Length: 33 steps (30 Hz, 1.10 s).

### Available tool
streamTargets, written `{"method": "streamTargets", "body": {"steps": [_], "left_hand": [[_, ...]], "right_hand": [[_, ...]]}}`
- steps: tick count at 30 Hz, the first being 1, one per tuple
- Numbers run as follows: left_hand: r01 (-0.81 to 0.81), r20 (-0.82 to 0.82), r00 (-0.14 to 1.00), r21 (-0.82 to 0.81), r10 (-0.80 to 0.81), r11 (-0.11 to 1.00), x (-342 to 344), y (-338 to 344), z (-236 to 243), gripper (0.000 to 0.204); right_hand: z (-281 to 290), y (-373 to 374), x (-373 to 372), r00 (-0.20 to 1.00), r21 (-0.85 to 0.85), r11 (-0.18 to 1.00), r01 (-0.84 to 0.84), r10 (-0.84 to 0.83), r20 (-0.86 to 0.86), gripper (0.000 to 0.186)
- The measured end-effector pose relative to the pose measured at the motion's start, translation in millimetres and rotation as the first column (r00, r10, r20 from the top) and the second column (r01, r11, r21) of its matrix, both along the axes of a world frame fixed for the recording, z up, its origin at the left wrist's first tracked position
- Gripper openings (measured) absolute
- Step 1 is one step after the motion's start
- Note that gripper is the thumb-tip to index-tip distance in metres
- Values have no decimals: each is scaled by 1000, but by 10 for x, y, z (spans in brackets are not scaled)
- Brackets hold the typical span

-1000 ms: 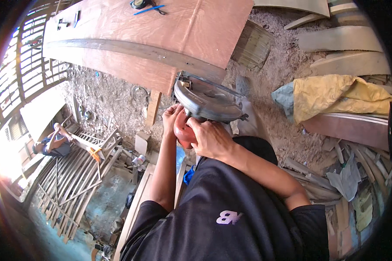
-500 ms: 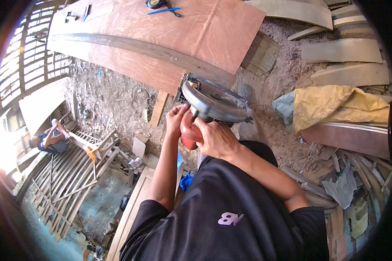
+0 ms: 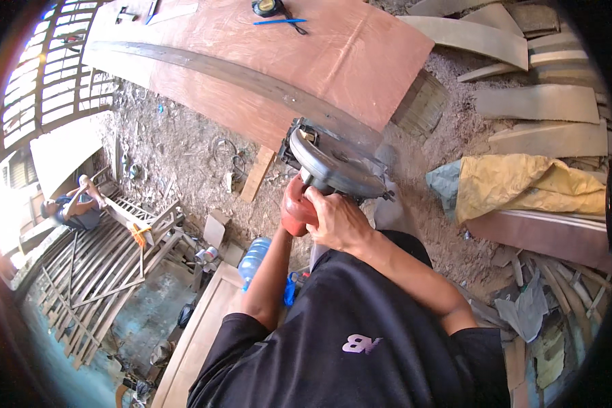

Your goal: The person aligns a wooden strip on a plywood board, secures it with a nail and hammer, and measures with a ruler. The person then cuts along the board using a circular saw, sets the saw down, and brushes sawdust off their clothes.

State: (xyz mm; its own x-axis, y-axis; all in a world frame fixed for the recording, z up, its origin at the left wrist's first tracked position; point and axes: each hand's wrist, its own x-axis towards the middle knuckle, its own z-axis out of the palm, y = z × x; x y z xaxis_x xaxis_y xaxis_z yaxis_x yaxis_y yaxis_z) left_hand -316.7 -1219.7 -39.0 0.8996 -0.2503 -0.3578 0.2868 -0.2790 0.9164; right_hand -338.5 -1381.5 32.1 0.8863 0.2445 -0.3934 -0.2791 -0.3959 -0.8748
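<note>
My right hand (image 3: pixel 340 221) is wrapped round the handle of a circular saw (image 3: pixel 299 211) with a red body and a grey metal blade guard. The saw is held up in front of my torso, its front by the near edge of a reddish plywood sheet (image 3: pixel 204 81). From below, my left forearm (image 3: pixel 272 272) reaches to the saw's red body, which hides the left hand and its fingers. A long grey strip (image 3: pixel 251 78) lies across the plywood.
A tape measure (image 3: pixel 266 8) and a blue pencil (image 3: pixel 279 21) lie on the plywood. A yellow tarp (image 3: pixel 523 183) covers stacked boards at right. At left, another person (image 3: pixel 78 207) sits on a slatted wooden bench (image 3: pixel 102 272). A blue water bottle (image 3: pixel 253 258) stands near my left arm.
My left hand has moved from the saw's front side to behind or under its red body, out of sight. The right hand keeps its grip. The whole view has shifted slightly.
</note>
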Motion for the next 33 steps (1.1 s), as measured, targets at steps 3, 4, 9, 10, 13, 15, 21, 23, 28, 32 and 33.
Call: {"method": "streamTargets", "body": {"steps": [3, 4, 9, 10, 13, 15, 21, 23, 28, 32, 33], "left_hand": [[-52, 167, 986, 236, 12, 970, -164, 31, -111, 46], [-196, 171, 972, 227, 159, 954, -320, 155, -329, 46], [-194, 155, 974, 182, 166, 964, -570, 92, -645, 51], [-176, 141, 978, 173, 152, 969, -588, 92, -701, 51], [-95, 105, 991, 143, 80, 985, -653, 168, -877, 54], [-23, 76, 997, 118, 14, 993, -702, 235, -1021, 56], [182, 15, 983, 80, -183, 980, -994, 661, -1357, 61], [235, 1, 972, 85, -236, 968, -1141, 890, -1433, 62], [341, 14, 939, 113, -345, 933, -1189, 1145, -1366, 64], [419, 23, 905, 121, -425, 900, -1002, 1001, -1226, 61], [412, 13, 909, 117, -417, 903, -1010, 960, -1239, 60]], "right_hand": [[57, 14, 88, 1000, 32, 999, 1, -1, -6, 40], [51, 171, 114, 999, 8, 1000, -29, 29, -27, 40], [101, 204, 202, 1000, 4, 1000, 11, -11, -20, 40], [108, 228, 224, 1000, 3, 1000, -12, 12, -12, 40], [150, 281, 312, 999, -40, 999, -16, 14, -45, 42], [122, 320, 329, 1000, -32, 999, -15, 14, -28, 42], [118, 416, 450, 999, -19, 1000, -11, 10, -37, 43], [112, 441, 477, 999, -14, 1000, -11, 11, -42, 42], [138, 463, 531, 999, 6, 1000, 13, -13, -44, 46], [115, 480, 513, 999, -16, 1000, 14, -15, -43, 49], [121, 494, 509, 999, -14, 1000, 7, -7, -44, 49]]}}
